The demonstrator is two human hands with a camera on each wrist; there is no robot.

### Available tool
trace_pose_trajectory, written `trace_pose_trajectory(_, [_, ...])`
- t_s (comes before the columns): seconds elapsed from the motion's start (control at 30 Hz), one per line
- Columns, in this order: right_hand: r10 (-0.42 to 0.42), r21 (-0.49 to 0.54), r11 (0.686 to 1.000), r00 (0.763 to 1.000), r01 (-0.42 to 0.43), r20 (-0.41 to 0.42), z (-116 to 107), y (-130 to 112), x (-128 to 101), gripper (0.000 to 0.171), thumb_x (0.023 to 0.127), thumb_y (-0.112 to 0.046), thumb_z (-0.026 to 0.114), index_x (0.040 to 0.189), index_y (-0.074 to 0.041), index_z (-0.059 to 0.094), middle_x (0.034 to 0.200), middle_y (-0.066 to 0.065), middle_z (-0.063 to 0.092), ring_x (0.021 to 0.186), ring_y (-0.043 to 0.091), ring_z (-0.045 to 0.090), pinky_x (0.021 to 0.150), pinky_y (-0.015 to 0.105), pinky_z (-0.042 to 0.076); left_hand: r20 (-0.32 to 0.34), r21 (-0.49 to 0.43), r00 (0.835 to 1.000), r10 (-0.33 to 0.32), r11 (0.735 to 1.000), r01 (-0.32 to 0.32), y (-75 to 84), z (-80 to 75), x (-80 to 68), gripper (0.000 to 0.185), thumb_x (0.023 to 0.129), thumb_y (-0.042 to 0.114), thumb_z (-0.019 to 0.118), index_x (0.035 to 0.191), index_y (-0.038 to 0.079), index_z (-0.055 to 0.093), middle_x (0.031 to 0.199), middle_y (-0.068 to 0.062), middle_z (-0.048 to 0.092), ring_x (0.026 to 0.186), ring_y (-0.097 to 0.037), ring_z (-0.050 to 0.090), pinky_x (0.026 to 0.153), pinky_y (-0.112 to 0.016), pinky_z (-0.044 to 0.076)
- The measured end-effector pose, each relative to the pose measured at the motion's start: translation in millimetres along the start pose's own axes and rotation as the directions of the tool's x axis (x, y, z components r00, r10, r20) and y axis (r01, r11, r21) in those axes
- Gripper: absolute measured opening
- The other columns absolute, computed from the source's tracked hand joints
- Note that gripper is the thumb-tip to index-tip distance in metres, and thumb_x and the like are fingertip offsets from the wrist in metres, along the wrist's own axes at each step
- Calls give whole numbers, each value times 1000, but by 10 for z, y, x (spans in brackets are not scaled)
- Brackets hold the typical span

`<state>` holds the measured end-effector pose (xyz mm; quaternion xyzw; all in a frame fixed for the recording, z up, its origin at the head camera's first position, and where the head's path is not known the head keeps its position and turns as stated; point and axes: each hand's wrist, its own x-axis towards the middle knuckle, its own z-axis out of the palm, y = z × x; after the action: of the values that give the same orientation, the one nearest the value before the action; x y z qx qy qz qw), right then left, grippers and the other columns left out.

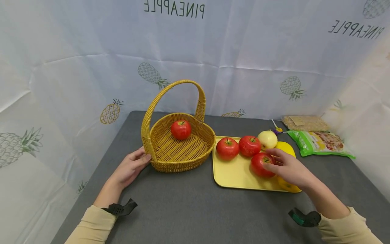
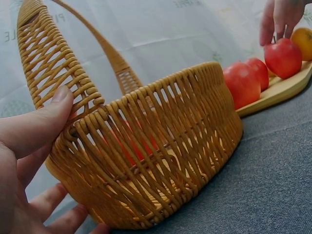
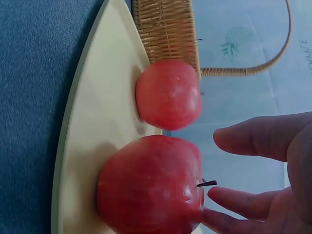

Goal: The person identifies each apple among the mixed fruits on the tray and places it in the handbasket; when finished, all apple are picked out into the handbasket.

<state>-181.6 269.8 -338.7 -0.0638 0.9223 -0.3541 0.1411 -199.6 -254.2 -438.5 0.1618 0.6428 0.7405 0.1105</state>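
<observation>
My left hand (image 1: 130,168) holds the wicker basket (image 1: 179,166) at its left side, thumb (image 2: 51,112) at the foot of the handle and fingers spread along the outer wall. One red apple (image 1: 181,130) lies inside the basket. My right hand (image 1: 289,168) is over the nearest red apple (image 1: 261,165) on the yellow tray (image 1: 233,178). In the right wrist view its thumb and fingers are apart above the stem side of that apple (image 3: 148,187), with a fingertip right at the skin. Two more red apples (image 1: 227,148) (image 1: 250,146) lie on the tray's left half.
A pale round fruit (image 1: 267,139) and yellow fruits (image 1: 285,148) crowd the tray's right side, partly behind my right hand. Farther right lie a green food packet (image 1: 324,144), a brown packet (image 1: 305,123) and small wrapped lollipops (image 1: 278,130). A pineapple-print curtain (image 1: 243,84) closes off the table's back.
</observation>
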Motion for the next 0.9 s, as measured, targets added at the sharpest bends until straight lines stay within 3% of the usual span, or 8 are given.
trace_pose_trajectory(0.3, [-11, 13, 1000, 1000, 11, 10, 89, -46, 0, 77, 98, -45, 69, 153, -1, 38, 154, 26, 39, 140, 54, 31, 105, 68, 38, 3, -2, 1000, 11, 1000, -11, -14, -9, 3, 51, 109, 13, 54, 153, -8, 39, 170, -17, 3, 147, -8, 28, 107, -20, 40])
trace_pose_trajectory(0.43, [-37, 19, 999, 999, 37, -10, 134, -44, -16, 76, 98, -40, 70, 153, 1, 37, 153, 26, 39, 140, 53, 33, 104, 66, 41, 3, -5, 1000, 14, 1000, -14, -16, -15, 0, 49, 109, 13, 53, 152, -7, 42, 170, -18, 4, 143, -4, 32, 107, -21, 40])
trace_pose_trajectory(0.63, [-55, 17, 998, 997, 56, -57, 215, -40, -27, 75, 96, -35, 73, 152, 1, 38, 152, 25, 41, 136, 51, 39, 102, 62, 45, -1, -10, 1000, 0, 1000, 0, -6, -13, -4, 49, 109, 14, 54, 152, -5, 42, 170, -16, 3, 147, -9, 28, 107, -21, 40])
trace_pose_trajectory(0.9, [-62, 59, 996, 993, 68, -99, 340, -31, -13, 75, 94, -34, 76, 152, -2, 40, 145, 22, 49, 129, 42, 44, 101, 59, 45, 3, -10, 1000, 12, 1000, -12, -11, -4, -10, 50, 109, 12, 53, 153, -7, 40, 170, -19, 5, 137, 2, 39, 107, -21, 40])
